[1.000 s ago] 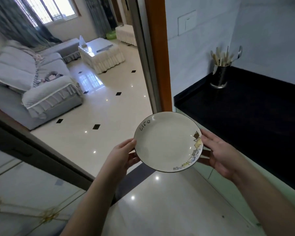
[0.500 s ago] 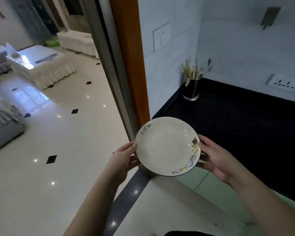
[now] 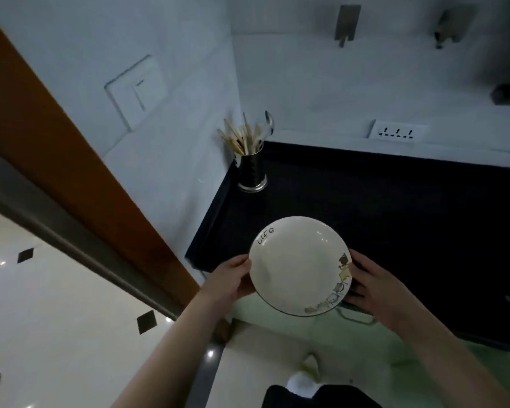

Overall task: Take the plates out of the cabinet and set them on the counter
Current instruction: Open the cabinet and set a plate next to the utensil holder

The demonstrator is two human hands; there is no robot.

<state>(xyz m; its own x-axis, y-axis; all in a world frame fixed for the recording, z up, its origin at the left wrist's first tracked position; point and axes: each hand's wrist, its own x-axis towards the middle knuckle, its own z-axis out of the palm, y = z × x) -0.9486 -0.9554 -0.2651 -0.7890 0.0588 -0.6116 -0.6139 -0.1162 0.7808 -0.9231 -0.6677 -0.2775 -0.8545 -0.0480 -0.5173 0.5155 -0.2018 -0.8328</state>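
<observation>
Plate (image 3: pixel 299 265) in both hands, carried over the near edge of the counter (image 3: pixel 395 207) — not down yet. Left hand (image 3: pixel 230 282) grips the rim on its side, thumb on top, fingers curled under out of view. Right hand (image 3: pixel 374 285) mirrors it on the opposite rim, thumb at the edge by the cartoon print, fingers (image 3: pixel 354 293) tucked beneath. Two-point hold on opposite sides, I'd say because it keeps the plate from tipping sideways and leaves the underside free to land flat.

Orientation: face up, eating side toward me, slightly tilted — far edge looks a bit higher than the near one. Round, so no real long axis; the only reference is the print. "Life" lettering sits on the far-left rim beyond my left thumb, cartoon strip runs along the rim from my right hand round to the near edge.

Ahead of my fingers the counter is dark and bare for a good stretch. Utensil cup (image 3: pixel 251 172) stands in the far-left corner, well apart from the plate. Socket strip (image 3: pixel 396 132) on the wall further right.

Judgement: next is push forward, level it, lower, then slide the fingers out from under.
</observation>
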